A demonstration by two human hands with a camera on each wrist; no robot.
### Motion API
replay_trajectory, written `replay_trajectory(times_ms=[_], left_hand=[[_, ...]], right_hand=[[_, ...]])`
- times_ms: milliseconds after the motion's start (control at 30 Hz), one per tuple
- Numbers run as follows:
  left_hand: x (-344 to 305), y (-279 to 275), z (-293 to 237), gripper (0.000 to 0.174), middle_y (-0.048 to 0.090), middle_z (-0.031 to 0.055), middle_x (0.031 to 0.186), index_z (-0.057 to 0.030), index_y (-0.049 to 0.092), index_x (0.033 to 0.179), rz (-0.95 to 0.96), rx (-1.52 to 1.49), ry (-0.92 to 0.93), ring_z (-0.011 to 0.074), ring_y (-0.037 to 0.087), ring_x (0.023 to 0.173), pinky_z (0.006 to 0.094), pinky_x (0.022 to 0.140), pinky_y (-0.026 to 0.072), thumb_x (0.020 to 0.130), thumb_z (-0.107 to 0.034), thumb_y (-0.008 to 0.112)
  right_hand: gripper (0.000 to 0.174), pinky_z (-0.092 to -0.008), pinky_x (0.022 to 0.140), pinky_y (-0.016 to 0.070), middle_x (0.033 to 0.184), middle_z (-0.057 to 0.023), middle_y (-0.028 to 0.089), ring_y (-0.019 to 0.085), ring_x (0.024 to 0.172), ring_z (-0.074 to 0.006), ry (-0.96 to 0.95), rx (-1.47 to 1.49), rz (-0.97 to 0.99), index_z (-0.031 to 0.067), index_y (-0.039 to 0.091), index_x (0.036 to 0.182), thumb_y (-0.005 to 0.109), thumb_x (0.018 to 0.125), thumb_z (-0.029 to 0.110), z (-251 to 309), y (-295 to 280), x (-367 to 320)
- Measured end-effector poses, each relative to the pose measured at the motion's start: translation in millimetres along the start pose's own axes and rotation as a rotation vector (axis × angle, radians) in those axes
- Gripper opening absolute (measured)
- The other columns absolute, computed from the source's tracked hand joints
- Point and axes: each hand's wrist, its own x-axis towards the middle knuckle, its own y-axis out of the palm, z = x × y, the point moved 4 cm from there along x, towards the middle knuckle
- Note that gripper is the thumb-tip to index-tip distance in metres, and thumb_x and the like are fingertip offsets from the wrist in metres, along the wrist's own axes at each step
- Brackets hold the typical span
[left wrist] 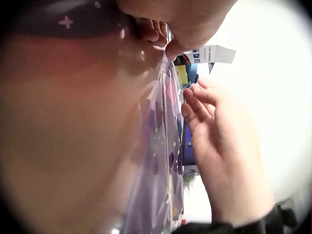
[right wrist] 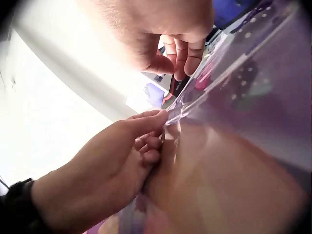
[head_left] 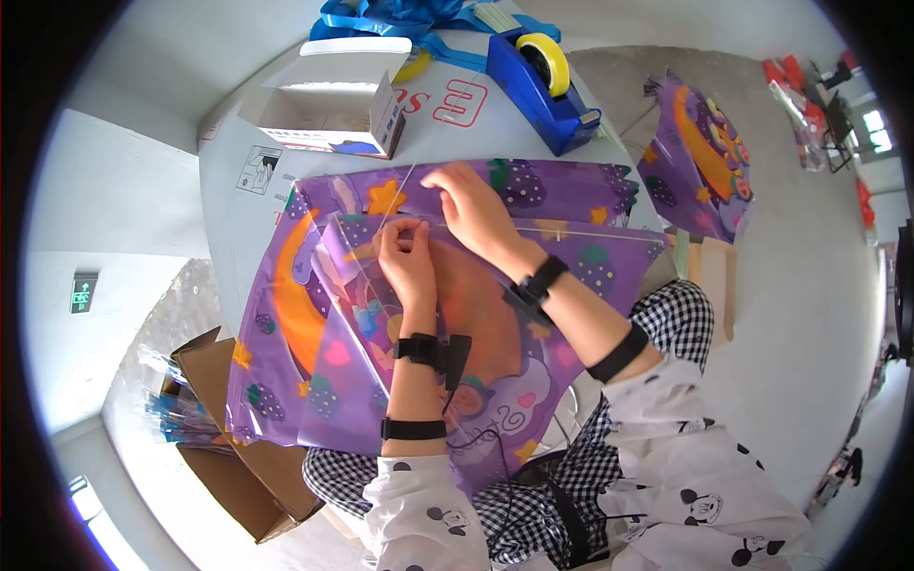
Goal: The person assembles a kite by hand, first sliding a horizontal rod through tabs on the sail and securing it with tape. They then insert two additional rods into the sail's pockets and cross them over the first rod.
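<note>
A purple cartoon kite (head_left: 590,262) lies on top of a second purple kite (head_left: 276,314) on the table in front of me. My left hand (head_left: 405,230) pinches the upper kite's film at its top edge, next to a thin white rod (head_left: 395,200). The left wrist view shows the thumb and fingers of that left hand (left wrist: 168,46) closed on the film (left wrist: 161,161). My right hand (head_left: 447,181) hovers just beyond, fingers loosely bent, fingertips at the kite's edge with nothing gripped. In the right wrist view the right hand (right wrist: 170,61) is above the left hand (right wrist: 151,126) and the kite (right wrist: 243,122).
A blue tape dispenser (head_left: 543,81), an open white carton (head_left: 333,100) and blue ribbon (head_left: 400,19) sit at the far side of the table (head_left: 228,228). Another kite (head_left: 705,152) stands to the right. Brown cardboard boxes (head_left: 238,457) stand on the floor at the lower left.
</note>
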Motion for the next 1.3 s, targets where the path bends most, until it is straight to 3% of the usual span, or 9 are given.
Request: replay_trajectory(times_ms=[267, 433, 567, 667, 733, 867, 967, 1067, 1300], left_hand=[[-4, 2, -4, 0.012, 0.056, 0.0082, 0.094, -0.0004, 0.063, 0.093, 0.033, 0.09, -0.014, 0.0154, 0.055, 0.067, 0.0307, 0.065, 0.0471, 0.085, -0.008, 0.07], [-4, 3, -9, 0.016, 0.057, 0.0101, 0.092, 0.0001, 0.063, 0.095, 0.012, 0.084, 0.004, 0.0171, 0.058, 0.069, 0.0313, 0.066, 0.0477, 0.084, -0.008, 0.07], [-5, 1, -6, 0.016, 0.059, 0.0116, 0.09, 0.0005, 0.063, 0.096, -0.01, 0.103, 0.04, 0.0194, 0.061, 0.074, 0.0326, 0.07, 0.0486, 0.083, -0.007, 0.068], [1, -1, -4, 0.014, 0.06, 0.0124, 0.088, 0.0006, 0.063, 0.095, 0.021, 0.215, 0.132, 0.0216, 0.062, 0.079, 0.0342, 0.074, 0.0493, 0.083, -0.006, 0.066], [2, 2, -7, 0.014, 0.061, 0.0129, 0.087, 0.0007, 0.063, 0.095, 0.04, 0.299, 0.192, 0.0231, 0.063, 0.082, 0.0352, 0.076, 0.0497, 0.083, -0.005, 0.065], [0, 0, -26, 0.01, 0.058, 0.0113, 0.093, 0.0001, 0.061, 0.093, 0.056, 0.232, 0.064, 0.0246, 0.06, 0.08, 0.0355, 0.076, 0.0496, 0.085, -0.004, 0.065], [2, 2, -16, 0.009, 0.059, 0.0117, 0.091, 0.0005, 0.062, 0.092, 0.044, 0.222, 0.066, 0.0244, 0.06, 0.079, 0.0349, 0.075, 0.0501, 0.085, -0.004, 0.065], [2, 3, -12, 0.009, 0.061, 0.0116, 0.09, 0.0012, 0.063, 0.091, 0.053, 0.204, 0.037, 0.0228, 0.062, 0.077, 0.0335, 0.072, 0.051, 0.085, -0.005, 0.066], [4, 1, -15, 0.009, 0.069, 0.0088, 0.082, -0.0005, 0.065, 0.09, 0.049, 0.219, -0.047, 0.0177, 0.067, 0.075, 0.0309, 0.07, 0.0521, 0.087, -0.009, 0.066]], right_hand=[[0.011, -0.0324, 0.089, 0.0437, 0.098, -0.0008, 0.062, 0.055, 0.105, -0.0196, -0.485, -0.524, 0.509, 0.0099, 0.067, 0.085, 0.065, 0.076, 0.004, -4, 53, 59], [0.018, -0.0353, 0.089, 0.047, 0.09, -0.0028, 0.061, 0.061, 0.087, -0.0226, -0.689, -0.154, 0.216, 0.0092, 0.063, 0.094, 0.067, 0.076, 0.01, 49, 44, 74], [0.019, -0.0368, 0.072, 0.0529, 0.083, -0.0004, 0.059, 0.062, 0.08, -0.0248, -0.912, -0.034, 0.087, 0.0115, 0.06, 0.094, 0.067, 0.076, 0.012, 159, 7, 53], [0.018, -0.0384, 0.063, 0.0531, 0.088, -0.0019, 0.062, 0.064, 0.076, -0.026, -0.598, -0.169, 0.233, 0.0128, 0.06, 0.096, 0.065, 0.079, 0.01, 189, -30, 33], [0.011, -0.0399, 0.062, 0.0523, 0.09, -0.0055, 0.066, 0.067, 0.074, -0.0277, -0.163, -0.193, 0.293, 0.0105, 0.06, 0.096, 0.06, 0.085, 0.009, 151, -52, 33], [0.008, -0.038, 0.058, 0.0493, 0.081, -0.0081, 0.069, 0.067, 0.071, -0.0248, 0.158, -0.28, 0.366, 0.0056, 0.055, 0.098, 0.053, 0.095, 0.013, 28, -70, 5], [0.011, -0.0321, 0.055, 0.0473, 0.081, -0.0066, 0.068, 0.065, 0.067, -0.0163, 0.538, 0.119, 0.496, 0.0046, 0.054, 0.098, 0.05, 0.099, 0.015, -18, -54, -24], [0.014, -0.0274, 0.053, 0.0451, 0.083, -0.0055, 0.067, 0.061, 0.066, -0.0105, 0.676, 0.351, 0.461, 0.0035, 0.053, 0.098, 0.049, 0.101, 0.017, -34, -43, -36], [0.011, -0.0267, 0.053, 0.046, 0.087, -0.0072, 0.068, 0.065, 0.07, -0.0122, 0.667, 0.433, 0.407, 0.0037, 0.052, 0.099, 0.049, 0.099, 0.015, -48, -33, -43]])
